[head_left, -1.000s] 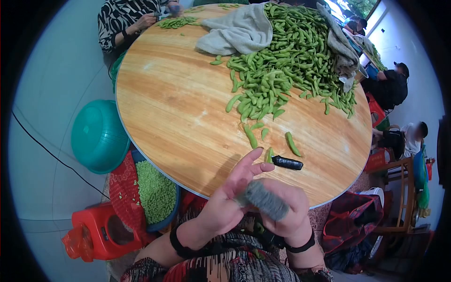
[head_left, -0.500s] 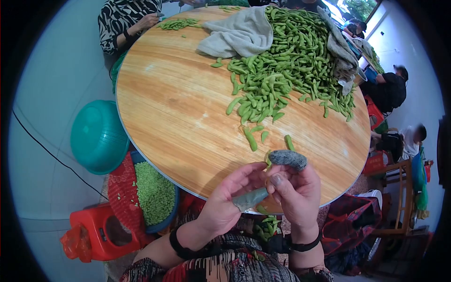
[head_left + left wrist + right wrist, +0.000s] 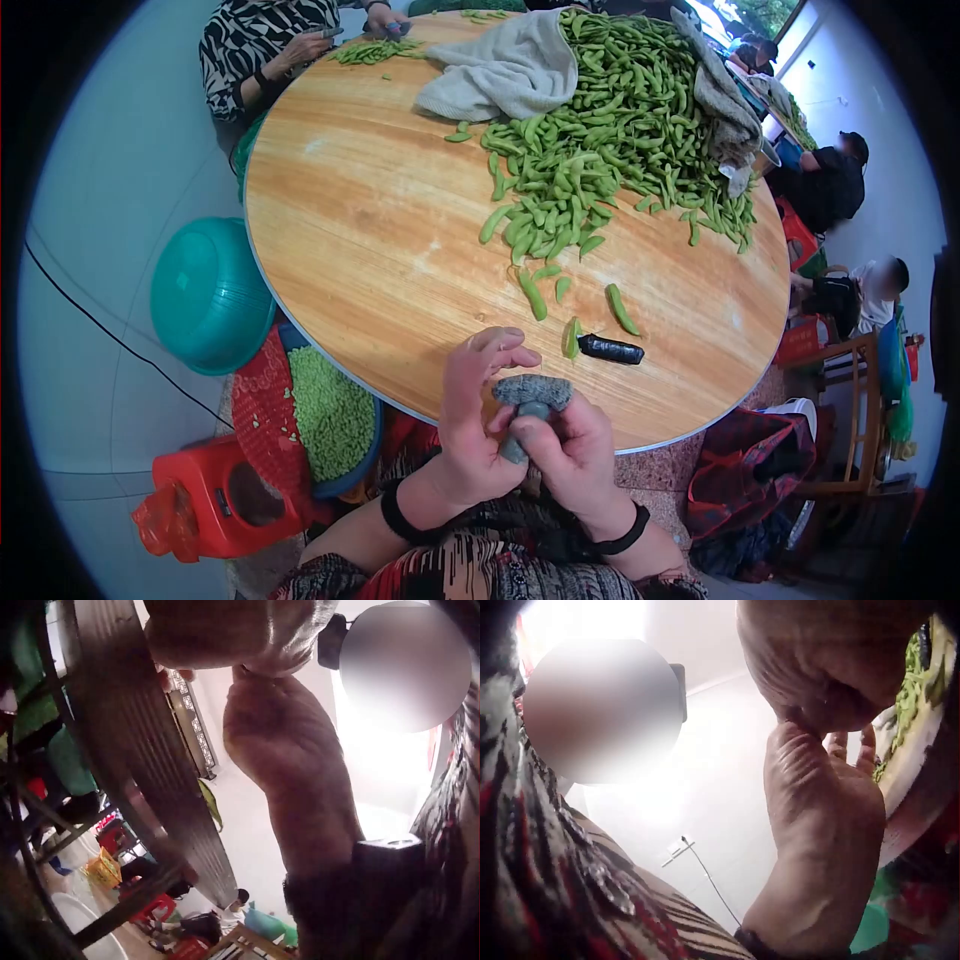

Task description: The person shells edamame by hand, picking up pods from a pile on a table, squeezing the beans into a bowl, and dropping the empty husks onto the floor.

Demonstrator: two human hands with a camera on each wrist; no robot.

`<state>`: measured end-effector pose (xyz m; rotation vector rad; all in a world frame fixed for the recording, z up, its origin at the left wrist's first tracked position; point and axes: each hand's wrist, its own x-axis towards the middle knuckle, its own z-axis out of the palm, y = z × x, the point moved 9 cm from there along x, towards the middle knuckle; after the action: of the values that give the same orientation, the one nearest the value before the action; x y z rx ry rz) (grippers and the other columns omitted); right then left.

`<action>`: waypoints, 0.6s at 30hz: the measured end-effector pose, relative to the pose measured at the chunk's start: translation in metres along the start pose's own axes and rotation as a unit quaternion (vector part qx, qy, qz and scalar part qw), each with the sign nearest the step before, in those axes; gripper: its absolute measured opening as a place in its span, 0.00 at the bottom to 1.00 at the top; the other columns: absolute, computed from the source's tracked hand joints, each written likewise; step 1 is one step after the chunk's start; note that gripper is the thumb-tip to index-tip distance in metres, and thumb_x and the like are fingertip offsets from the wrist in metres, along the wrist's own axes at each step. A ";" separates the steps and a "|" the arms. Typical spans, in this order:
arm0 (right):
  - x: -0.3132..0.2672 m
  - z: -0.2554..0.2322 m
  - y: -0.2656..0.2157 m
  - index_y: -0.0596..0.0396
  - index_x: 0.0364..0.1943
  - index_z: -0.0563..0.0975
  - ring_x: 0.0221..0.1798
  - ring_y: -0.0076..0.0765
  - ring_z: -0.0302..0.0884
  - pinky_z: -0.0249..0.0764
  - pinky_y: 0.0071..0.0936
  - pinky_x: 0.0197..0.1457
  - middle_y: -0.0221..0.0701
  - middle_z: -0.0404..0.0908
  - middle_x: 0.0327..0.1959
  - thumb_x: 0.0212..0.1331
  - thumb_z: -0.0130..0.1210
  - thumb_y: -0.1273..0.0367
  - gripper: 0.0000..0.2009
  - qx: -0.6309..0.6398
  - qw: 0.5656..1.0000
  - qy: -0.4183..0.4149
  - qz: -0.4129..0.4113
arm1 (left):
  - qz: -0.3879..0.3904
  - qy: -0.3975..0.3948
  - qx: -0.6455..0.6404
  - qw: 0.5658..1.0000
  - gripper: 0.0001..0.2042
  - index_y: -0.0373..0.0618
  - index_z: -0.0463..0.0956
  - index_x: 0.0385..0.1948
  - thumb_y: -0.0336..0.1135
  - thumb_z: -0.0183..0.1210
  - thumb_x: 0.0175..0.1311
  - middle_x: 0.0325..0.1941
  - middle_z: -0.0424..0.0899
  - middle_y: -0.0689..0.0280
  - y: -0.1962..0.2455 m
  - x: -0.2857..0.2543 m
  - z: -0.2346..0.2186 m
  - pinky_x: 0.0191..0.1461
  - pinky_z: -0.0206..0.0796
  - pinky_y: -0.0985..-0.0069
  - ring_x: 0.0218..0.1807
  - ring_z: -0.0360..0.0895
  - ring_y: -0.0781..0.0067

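Note:
My left hand (image 3: 470,425) is raised at the table's front edge, fingers loosely bent, with a grey-green cover (image 3: 514,449) on its thumb. My right hand (image 3: 575,455) meets that thumb, its thumb and fingers pinching round the cover; a knitted grey sleeve (image 3: 533,390) wraps one right finger. Both wrist views show the left hand (image 3: 232,634) (image 3: 825,802) and right hand (image 3: 289,742) (image 3: 829,664) touching; anything between their fingertips is hidden. Just beyond lie a black-wrapped object (image 3: 612,349) and a green pod (image 3: 571,339).
A large heap of green pods (image 3: 630,110) covers the table's (image 3: 340,220) far side, beside a grey cloth (image 3: 505,70). Left of the table are a tub of shelled beans (image 3: 335,420), a teal basin (image 3: 212,292) and a red stool (image 3: 215,495). Other people sit around.
Both hands have drawn back toward the body, uncovering the black-wrapped object. The right hand has moved left onto the left thumb, and the left fingers have risen.

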<state>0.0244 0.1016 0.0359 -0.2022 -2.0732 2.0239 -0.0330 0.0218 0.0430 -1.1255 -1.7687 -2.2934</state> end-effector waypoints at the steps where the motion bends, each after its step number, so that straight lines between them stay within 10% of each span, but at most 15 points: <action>1: 0.000 0.004 0.001 0.59 0.42 0.74 0.28 0.15 0.70 0.67 0.15 0.30 0.25 0.78 0.30 0.54 0.57 0.73 0.11 0.040 0.999 0.008 -0.010 | 0.025 0.003 0.067 0.997 0.32 0.36 0.56 0.56 0.32 0.62 0.48 0.50 0.66 0.56 0.005 0.003 -0.005 0.50 0.63 0.72 0.48 0.70 0.65; 7: -0.001 0.004 0.002 0.61 0.41 0.72 0.26 0.11 0.65 0.60 0.11 0.28 0.26 0.76 0.32 0.54 0.58 0.71 0.12 0.121 0.992 0.010 0.032 | 0.059 -0.052 0.096 0.992 0.32 0.35 0.59 0.54 0.39 0.63 0.50 0.52 0.64 0.57 0.014 0.019 0.005 0.51 0.64 0.70 0.48 0.70 0.64; 9: 0.005 -0.008 -0.010 0.61 0.43 0.72 0.27 0.11 0.67 0.62 0.10 0.28 0.27 0.77 0.34 0.57 0.55 0.69 0.13 0.281 0.954 0.086 0.064 | 0.042 0.057 0.114 0.991 0.32 0.34 0.61 0.53 0.35 0.66 0.46 0.51 0.67 0.54 0.020 0.019 -0.008 0.52 0.65 0.69 0.47 0.71 0.63; 13: 0.003 0.005 -0.023 0.62 0.38 0.73 0.33 0.20 0.74 0.70 0.17 0.37 0.29 0.78 0.32 0.60 0.49 0.72 0.07 0.133 0.991 -0.028 -0.017 | 0.007 0.102 -0.050 0.994 0.32 0.34 0.60 0.54 0.45 0.61 0.52 0.48 0.67 0.55 0.005 0.008 -0.002 0.51 0.65 0.64 0.47 0.70 0.63; 18: -0.005 0.011 0.005 0.60 0.35 0.73 0.36 0.22 0.74 0.69 0.20 0.42 0.27 0.78 0.29 0.60 0.49 0.72 0.05 0.132 0.991 -0.024 -0.008 | 0.025 0.031 0.036 0.999 0.34 0.34 0.55 0.57 0.49 0.58 0.55 0.42 0.69 0.58 0.004 -0.007 0.008 0.51 0.61 0.64 0.43 0.69 0.67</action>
<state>0.0258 0.0903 0.0304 -0.0888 -1.7999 2.2865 -0.0219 0.0241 0.0435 -1.0629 -1.7651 -2.1929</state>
